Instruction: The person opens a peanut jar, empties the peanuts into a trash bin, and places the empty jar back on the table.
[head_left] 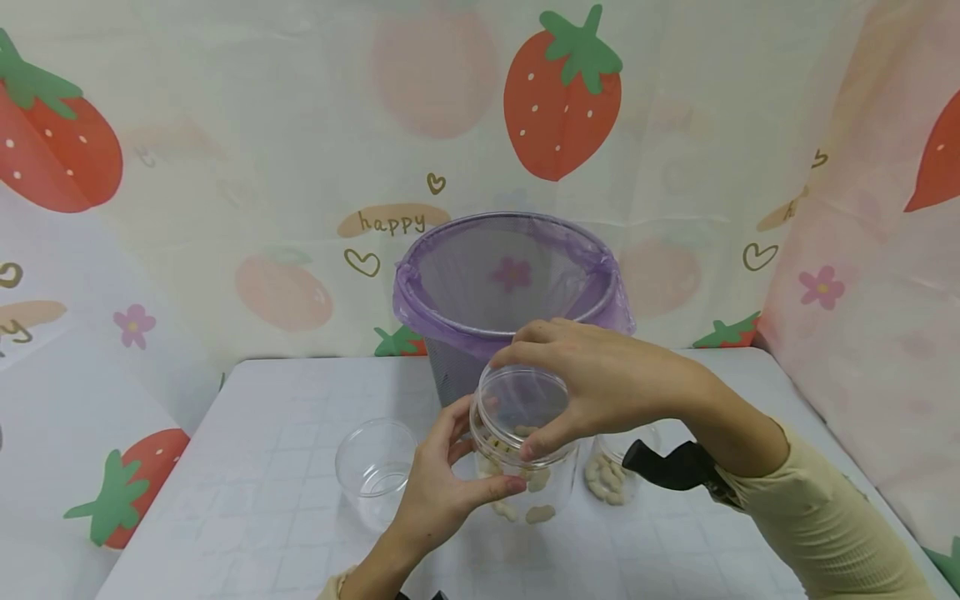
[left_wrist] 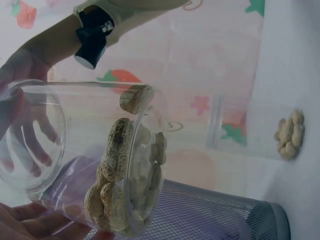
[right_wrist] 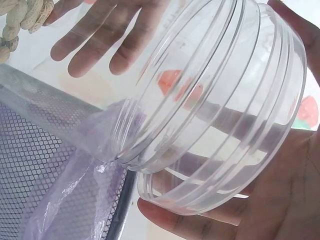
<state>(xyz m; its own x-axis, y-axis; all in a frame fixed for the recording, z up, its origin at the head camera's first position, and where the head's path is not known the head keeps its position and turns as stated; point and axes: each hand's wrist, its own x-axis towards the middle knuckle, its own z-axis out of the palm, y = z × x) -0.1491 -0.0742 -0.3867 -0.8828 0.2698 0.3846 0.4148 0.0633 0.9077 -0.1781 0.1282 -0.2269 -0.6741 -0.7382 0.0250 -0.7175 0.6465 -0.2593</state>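
Observation:
In the head view a clear plastic jar stands off the table with peanuts at its bottom. My left hand grips its side, thumb in front and fingers behind. My right hand holds the clear round lid at the jar's top, fingers across the far edge and thumb on the near side. Whether the lid is loose or seated I cannot tell. The left wrist view shows the jar lying sideways across the picture, its peanuts gathered at the base. Through the clear plastic the right hand's fingers show.
Behind the jar stands a mesh wastebasket lined with a purple bag. A clear cup-shaped container sits to the left. To the right is another clear container with several peanuts. A white tablecloth covers the table.

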